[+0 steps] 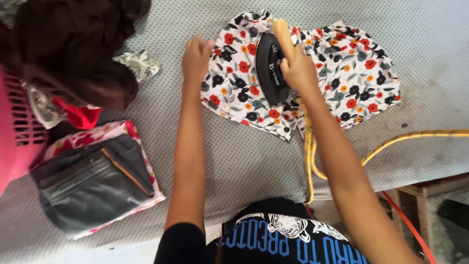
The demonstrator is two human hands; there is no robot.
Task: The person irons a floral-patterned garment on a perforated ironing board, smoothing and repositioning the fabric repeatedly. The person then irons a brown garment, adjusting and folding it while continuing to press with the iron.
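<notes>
A: Nearest the camera, what lies on the counter (254,161)?

B: At the near left, a folded dark garment (93,183) rests on a folded floral cloth (124,129). A pink basket (17,132) sits at the left edge, with a heap of dark clothes (73,49) beyond it.

A: How are the arms held?

B: Both reach forward from the body, nearly straight. The right forearm slants up and left, crossing over a yellow cord (310,156) that hangs off the near edge and trails right.

A: And the right hand (298,71)?

B: Its grip is closed around the pale handle of the iron (271,66), knuckles up. The black iron lies flat on the shorts (342,73), on their left half near the middle.

A: The left hand (196,56)?

B: Palm down, fingers loosely spread, not clasping anything. It rests at the left edge of the shorts, just beside the iron.

A: Where are the shorts?

B: White floral shorts, spread flat at the far middle of the counter, well apart from the folded pile.
</notes>
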